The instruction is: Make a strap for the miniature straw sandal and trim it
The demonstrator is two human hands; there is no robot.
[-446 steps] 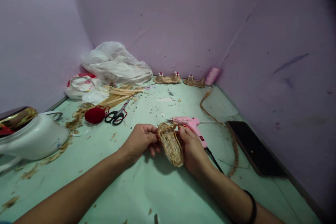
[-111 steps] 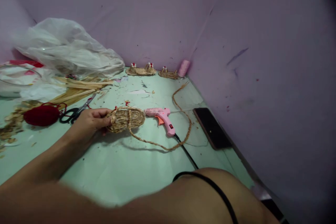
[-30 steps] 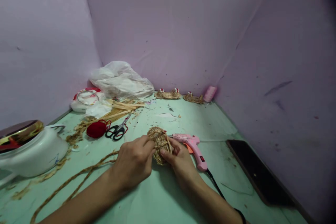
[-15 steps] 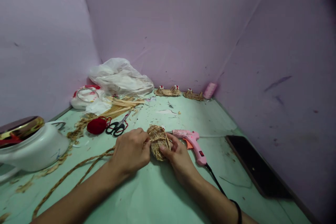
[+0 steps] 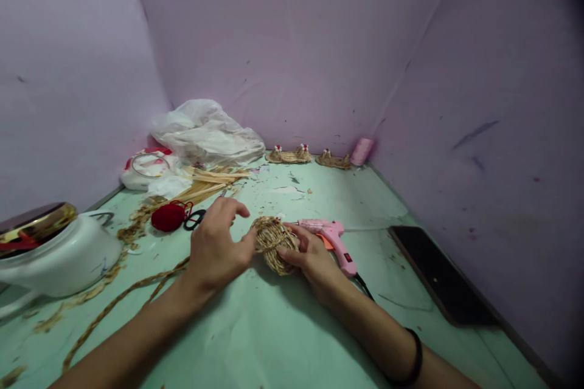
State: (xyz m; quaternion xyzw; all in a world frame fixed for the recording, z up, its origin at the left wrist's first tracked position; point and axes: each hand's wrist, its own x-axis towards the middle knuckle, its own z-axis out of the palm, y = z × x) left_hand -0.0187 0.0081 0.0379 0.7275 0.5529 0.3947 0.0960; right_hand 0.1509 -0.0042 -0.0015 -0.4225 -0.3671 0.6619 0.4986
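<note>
My right hand (image 5: 312,258) grips a small coiled bundle of braided straw cord (image 5: 275,248) at its right side, thumb in front and fingers behind. A strand crosses the middle of the bundle. Just left of it, my left hand (image 5: 222,243) is open, with fingers apart and curved and the thumb close to the bundle's edge; whether the thumb touches it I cannot tell. A long braided cord (image 5: 123,301) runs on the table behind my left forearm. Beyond my right hand lies a pink glue gun (image 5: 335,243), partly hidden by the fingers.
At left are a white pot (image 5: 68,261), a red yarn ball (image 5: 168,217) and black-handled scissors (image 5: 194,219), half covered by my left hand. Straw strips (image 5: 214,181), a plastic bag (image 5: 207,134), woven pieces (image 5: 289,157) and a pink spool (image 5: 362,151) sit farther back. A phone (image 5: 440,276) lies right.
My left hand has let go of the bundle and drawn slightly left, its fingers spreading. The bundle, still in my right hand, is turned a little. The view has shifted slightly.
</note>
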